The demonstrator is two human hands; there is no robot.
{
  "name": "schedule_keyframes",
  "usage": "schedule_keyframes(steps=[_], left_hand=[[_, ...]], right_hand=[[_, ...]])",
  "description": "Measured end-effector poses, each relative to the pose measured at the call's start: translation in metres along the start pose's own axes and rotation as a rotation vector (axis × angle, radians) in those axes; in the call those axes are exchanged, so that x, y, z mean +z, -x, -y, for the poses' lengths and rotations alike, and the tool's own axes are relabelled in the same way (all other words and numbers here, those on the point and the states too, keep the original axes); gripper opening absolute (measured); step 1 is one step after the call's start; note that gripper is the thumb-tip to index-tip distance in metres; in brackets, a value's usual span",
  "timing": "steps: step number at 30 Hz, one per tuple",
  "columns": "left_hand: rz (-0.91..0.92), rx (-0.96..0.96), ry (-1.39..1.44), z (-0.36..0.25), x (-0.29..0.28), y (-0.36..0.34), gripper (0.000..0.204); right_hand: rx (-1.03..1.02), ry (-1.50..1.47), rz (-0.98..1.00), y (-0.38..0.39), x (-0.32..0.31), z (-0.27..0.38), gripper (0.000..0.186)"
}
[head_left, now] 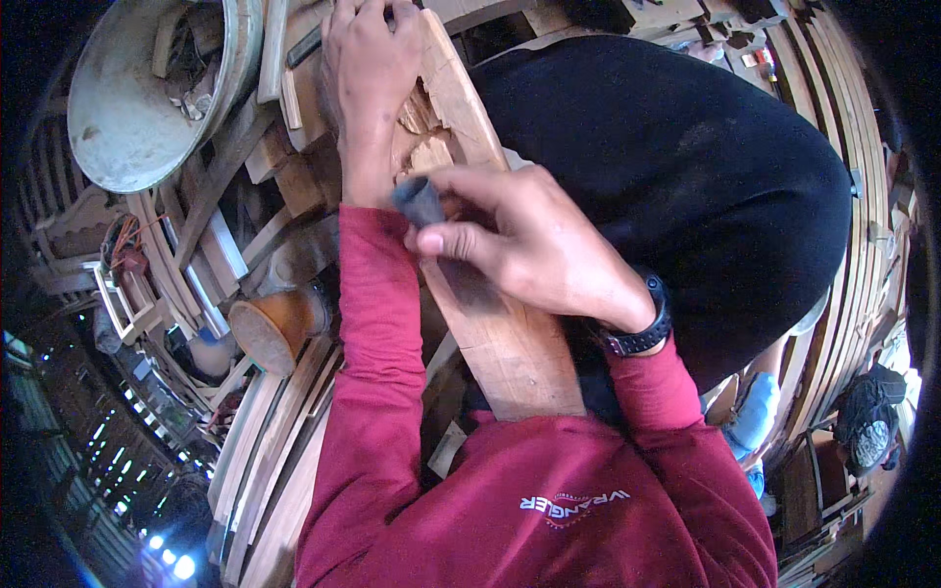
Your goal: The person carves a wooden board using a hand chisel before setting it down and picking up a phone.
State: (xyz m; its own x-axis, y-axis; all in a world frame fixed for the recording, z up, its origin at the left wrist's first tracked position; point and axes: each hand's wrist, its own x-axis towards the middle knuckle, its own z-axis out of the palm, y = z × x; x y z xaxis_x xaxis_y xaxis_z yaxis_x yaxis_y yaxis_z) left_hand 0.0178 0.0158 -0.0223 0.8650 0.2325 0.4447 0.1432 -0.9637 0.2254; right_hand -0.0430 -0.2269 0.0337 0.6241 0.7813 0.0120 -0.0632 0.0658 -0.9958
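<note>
Left hand [372, 64]: it lies back upward at the upper end of the wooden board, with the fingers bent near the upper edge of the view; whether they have hold of something, one cannot tell, because their tips are hidden.

Right hand [534, 240]: it is closed between thumb and forefinger on a dark round piece [419, 201], which is somewhat blurred; this hand is over the board, near the left wrist.

Wooden board [515, 358]: it goes lengthwise from the front of the person's body up to the left hand, and passes under the right hand.

Broken hollow [420, 110]: it is in the upper part of the board, just beside the left wrist, with rough, splintered wood inside.

Clothing: the person wears a red sweatshirt [470, 510], and a black watch [647, 323] is around the right wrist; black trousers [667, 186] cover a bent leg to the right of the board.

Left side: a large pale bucket [123, 132] is tilted, with scraps in it; lower stands an orange-brown round container [265, 333], and below that are long wooden strips [260, 480].

Right side: more long planks [833, 118] lie beyond the leg, side by side.
</note>
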Motion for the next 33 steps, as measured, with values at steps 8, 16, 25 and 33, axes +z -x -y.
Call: schedule_keyframes(steps=[8, 16, 25, 33], left_hand=[[0.026, -0.017, -0.07, 0.006, 0.001, 0.0, 0.038], [0.063, -0.021, -0.094, 0.009, -0.004, 0.001, 0.038], [0.053, -0.028, -0.057, -0.003, -0.008, 0.001, 0.036], [0.047, -0.139, -0.027, -0.031, -0.027, -0.001, 0.029]], right_hand=[[0.014, -0.16, -0.092, -0.001, 0.004, 0.002, 0.026], [-0.068, -0.002, 0.123, 0.001, 0.006, 0.002, 0.035], [-0.019, -0.014, 0.171, 0.001, 0.009, -0.001, 0.023], [0.035, 0.021, 0.226, -0.002, 0.006, 0.001, 0.028]])
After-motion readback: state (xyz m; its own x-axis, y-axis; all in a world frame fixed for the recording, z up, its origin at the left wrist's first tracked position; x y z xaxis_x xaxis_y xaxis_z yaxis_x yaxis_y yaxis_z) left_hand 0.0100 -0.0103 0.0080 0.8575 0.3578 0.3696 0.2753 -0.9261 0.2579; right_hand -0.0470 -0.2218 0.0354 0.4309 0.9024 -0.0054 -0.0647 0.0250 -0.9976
